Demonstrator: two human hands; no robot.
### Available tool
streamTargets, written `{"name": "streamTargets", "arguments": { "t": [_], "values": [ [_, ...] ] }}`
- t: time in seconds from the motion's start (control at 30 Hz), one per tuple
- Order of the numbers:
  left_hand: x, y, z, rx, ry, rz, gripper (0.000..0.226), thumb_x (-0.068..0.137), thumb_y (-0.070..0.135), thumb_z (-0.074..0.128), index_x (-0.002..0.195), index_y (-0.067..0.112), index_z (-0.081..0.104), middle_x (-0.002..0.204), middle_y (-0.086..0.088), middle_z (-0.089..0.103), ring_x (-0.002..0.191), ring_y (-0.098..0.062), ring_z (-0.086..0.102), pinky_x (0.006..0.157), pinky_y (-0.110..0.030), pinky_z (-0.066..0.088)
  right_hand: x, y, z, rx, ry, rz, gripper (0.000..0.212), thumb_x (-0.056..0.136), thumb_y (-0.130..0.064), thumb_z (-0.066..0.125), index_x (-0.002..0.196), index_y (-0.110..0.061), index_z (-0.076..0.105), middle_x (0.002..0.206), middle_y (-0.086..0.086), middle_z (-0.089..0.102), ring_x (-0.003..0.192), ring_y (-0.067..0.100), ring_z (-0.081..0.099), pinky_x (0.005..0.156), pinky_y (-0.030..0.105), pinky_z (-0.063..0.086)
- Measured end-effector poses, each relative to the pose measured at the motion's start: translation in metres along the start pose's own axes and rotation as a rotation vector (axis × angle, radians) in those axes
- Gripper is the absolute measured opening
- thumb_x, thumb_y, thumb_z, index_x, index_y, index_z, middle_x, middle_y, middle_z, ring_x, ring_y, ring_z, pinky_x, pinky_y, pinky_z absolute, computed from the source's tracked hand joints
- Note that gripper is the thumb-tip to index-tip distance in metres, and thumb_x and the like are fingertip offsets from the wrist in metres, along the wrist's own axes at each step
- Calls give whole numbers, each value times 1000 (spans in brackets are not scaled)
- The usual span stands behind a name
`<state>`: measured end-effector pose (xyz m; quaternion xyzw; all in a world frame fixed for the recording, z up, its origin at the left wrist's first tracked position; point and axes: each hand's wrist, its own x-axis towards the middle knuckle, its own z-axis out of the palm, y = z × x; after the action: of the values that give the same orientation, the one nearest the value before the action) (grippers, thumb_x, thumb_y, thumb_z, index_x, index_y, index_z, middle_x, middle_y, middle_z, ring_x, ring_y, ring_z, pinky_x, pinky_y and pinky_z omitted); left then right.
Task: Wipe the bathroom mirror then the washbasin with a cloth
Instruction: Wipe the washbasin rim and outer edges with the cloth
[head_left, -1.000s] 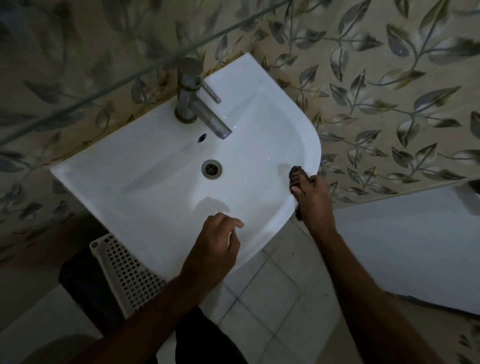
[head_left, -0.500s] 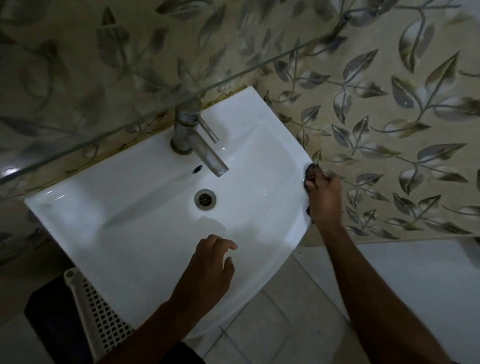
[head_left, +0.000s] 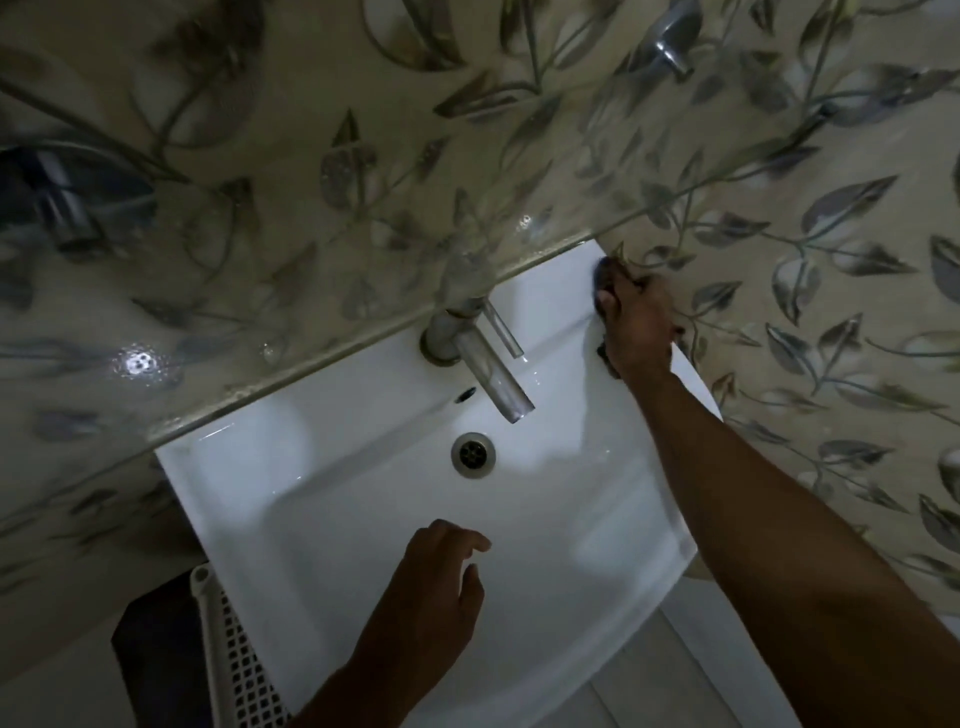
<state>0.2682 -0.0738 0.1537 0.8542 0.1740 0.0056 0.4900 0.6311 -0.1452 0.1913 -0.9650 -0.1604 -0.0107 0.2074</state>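
Head view: right hand (head_left: 640, 321) fingers (head_left: 613, 299) curl round dark cloth (head_left: 605, 271), pressing it on washbasin (head_left: 322, 519) back-right corner, right of tap (head_left: 480, 358), against leaf-pattern wall. Left hand (head_left: 434, 587) hovers over washbasin front, below drain (head_left: 472, 453), fingers loosely curled, holding nothing. White lattice basket (head_left: 231, 660) left of washbasin front edge.

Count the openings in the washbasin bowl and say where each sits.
2: the round drain at the bowl's bottom, and the small overflow hole on the back wall left of the tap's spout. The arm may hide others.
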Motion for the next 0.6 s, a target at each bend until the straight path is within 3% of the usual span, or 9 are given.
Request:
{"name": "streamTargets", "arguments": {
  "t": [0.07,0.13,0.27,0.37,0.4,0.47,0.53,0.6],
  "values": [
    [1,0,-2,-10,10,-19,26,94,19,55,115,34,58,109,26,45,111,7,44,88,-7,39,0,-24,16,3,-44,-108,40,99,-39,43,135,-31,56,126,18,49,110,37,51,97,44,46],
    [1,1,-5,-5,26,-19,28,94,17,56,116,34,58,108,27,44,109,8,44,87,-5,39,-3,-39,28,30,-25,-183,40,98,-37,44,131,-25,63,114,19,52,97,38,55,85,49,51],
    [0,0,-9,-17,29,-54,27,95,18,56,116,35,57,111,26,46,110,8,44,86,-8,40,-50,-74,31,100,-98,-319,17,93,-37,51,102,-29,63,101,13,56,90,36,59,72,46,52],
    [3,1,-9,-19,34,-63,25,97,19,56,117,33,58,110,22,49,109,9,44,83,-3,38,-83,-84,44,196,-137,-405,8,92,-30,57,94,-25,51,90,8,57,82,18,59,66,39,48],
    [4,2,-10,-19,37,-63,24,96,19,57,117,32,59,109,21,50,108,10,44,83,-2,38,-86,-85,45,176,-104,-415,11,94,-25,59,89,-25,49,86,1,54,76,7,56,63,30,46],
    [3,4,-12,-14,43,-62,25,96,17,58,115,32,59,107,19,51,107,12,44,84,0,37,-80,-82,38,74,-95,-474,28,98,-15,56,87,-38,44,88,-10,47,76,-4,47,68,17,42],
    [2,3,-15,2,60,-40,26,94,14,59,113,31,61,105,22,51,105,12,44,85,0,35,-72,-76,27,82,-152,-469,40,98,-10,53,100,-49,43,101,-6,43,89,8,43,81,22,40],
    [1,1,-19,15,80,-32,27,92,12,60,112,31,61,104,24,50,103,10,45,86,-1,35,-59,-59,16,60,-3,-370,22,95,-15,59,103,-34,54,100,-1,45,85,9,51,77,22,46]
  ]
}}
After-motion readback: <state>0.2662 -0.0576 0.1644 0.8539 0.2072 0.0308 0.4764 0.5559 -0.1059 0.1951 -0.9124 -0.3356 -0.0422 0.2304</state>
